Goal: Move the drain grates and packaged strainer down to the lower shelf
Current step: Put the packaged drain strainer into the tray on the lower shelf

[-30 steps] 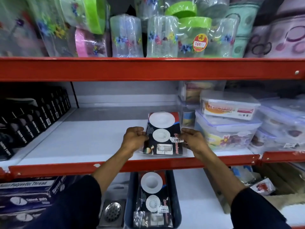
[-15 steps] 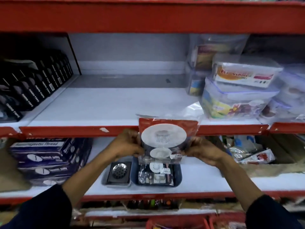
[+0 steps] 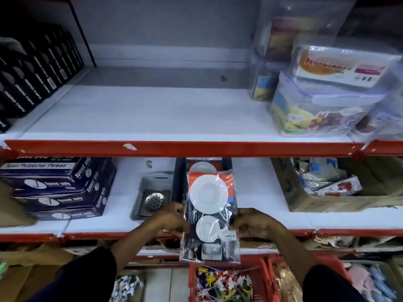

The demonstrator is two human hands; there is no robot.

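The packaged strainer (image 3: pixel 210 216), a clear bag with white round strainers on a red and black card, hangs upright in front of the lower shelf (image 3: pixel 261 192). My left hand (image 3: pixel 172 221) pinches its left edge and my right hand (image 3: pixel 250 223) pinches its right edge. Behind it a dark blue tray (image 3: pixel 180 182) on the lower shelf holds another strainer pack (image 3: pixel 202 166), mostly hidden. To the left of the tray, a steel drain grate (image 3: pixel 153 200) lies in a grey holder on the same shelf.
Blue thread boxes (image 3: pixel 58 186) are stacked at the lower shelf's left, and a cardboard box (image 3: pixel 327 201) of packets sits at its right. The upper shelf (image 3: pixel 141 114) carries black boxes at left and plastic containers (image 3: pixel 316 105) at right. Red baskets (image 3: pixel 226 280) stand below.
Both hands have brought the packaged strainer down from the upper shelf, past its red front edge, to the lower shelf's height in front of the blue tray. My view has tilted downward.
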